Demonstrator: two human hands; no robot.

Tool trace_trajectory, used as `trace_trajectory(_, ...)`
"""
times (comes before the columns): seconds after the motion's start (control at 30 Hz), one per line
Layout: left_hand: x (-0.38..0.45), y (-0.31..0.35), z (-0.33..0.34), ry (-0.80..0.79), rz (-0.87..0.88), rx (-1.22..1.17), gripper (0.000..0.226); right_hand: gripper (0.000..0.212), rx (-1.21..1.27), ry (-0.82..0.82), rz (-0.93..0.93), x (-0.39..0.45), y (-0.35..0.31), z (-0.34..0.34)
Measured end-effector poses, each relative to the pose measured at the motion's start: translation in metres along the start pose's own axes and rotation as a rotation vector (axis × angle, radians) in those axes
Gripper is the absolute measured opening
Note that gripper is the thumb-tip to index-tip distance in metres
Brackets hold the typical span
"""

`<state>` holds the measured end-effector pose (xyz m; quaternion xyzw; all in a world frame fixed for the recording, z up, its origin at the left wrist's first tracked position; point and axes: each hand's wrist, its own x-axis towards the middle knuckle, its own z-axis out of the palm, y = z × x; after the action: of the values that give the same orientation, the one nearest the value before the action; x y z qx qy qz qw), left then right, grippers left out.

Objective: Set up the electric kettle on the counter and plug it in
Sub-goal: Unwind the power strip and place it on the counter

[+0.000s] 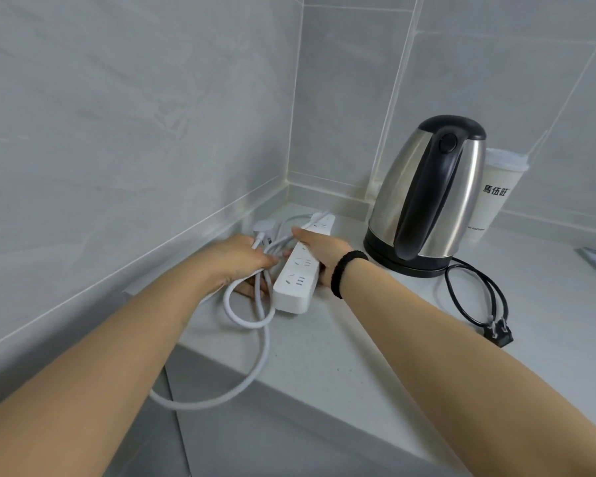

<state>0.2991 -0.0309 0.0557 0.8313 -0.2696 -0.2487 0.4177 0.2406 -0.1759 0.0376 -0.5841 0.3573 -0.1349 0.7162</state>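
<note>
On counter, hands around power strip.

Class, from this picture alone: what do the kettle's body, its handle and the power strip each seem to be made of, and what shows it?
Kettle body: likely stainless steel, brushed; it mirrors light in streaks.
Handle: probably black plastic, smooth, with a soft sheen.
Power strip: apparently white plastic, matte, with moulded sockets.
</note>
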Motion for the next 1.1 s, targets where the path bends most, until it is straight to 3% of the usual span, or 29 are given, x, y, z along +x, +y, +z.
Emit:
trace_trajectory(0.13, 0.014, 0.009, 0.001, 0.036, 0.107, 0.314, 0.025, 0.034, -0.061, 0.159, -0.077, 0.004, -0.002, 0.003)
trace_trajectory(0.3, 0.031, 0.016, 0.000, 0.138, 0.131, 0.613, 0.013, 0.071, -0.247, 0.276, -0.178, 0.007, -0.004, 0.019)
trace_trajectory(0.4, 0.042, 0.017, 0.000, 0.193, 0.138, 0.742, 0.022, 0.057, -0.389, 0.310, -0.233, 0.017, -0.003, 0.016)
trace_trajectory(0.53, 0.048, 0.018, -0.006, 0.154, 0.166, 0.847, 0.026, 0.042, -0.394, 0.296, -0.238, 0.022, -0.005, 0.015)
trace_trajectory(0.73, 0.045, 0.016, -0.015, 0.064, 0.200, 0.892, 0.028, 0.036, -0.526, 0.289, -0.247, 0.030, -0.005, 0.010)
trace_trajectory(0.8, 0.044, 0.015, -0.012, 0.079, 0.216, 0.898, 0.030, 0.043, -0.679, 0.323, -0.289, 0.030, -0.002, 0.013)
trace_trajectory(0.97, 0.039, 0.013, -0.008, 0.175, 0.245, 0.861, 0.030, 0.055, -0.947, 0.392, -0.303, 0.021, 0.006, 0.020)
trace_trajectory(1.1, 0.031, 0.016, -0.006, 0.301, 0.287, 0.742, 0.040, 0.055, -0.866, 0.396, -0.251, 0.008, 0.009, 0.026)
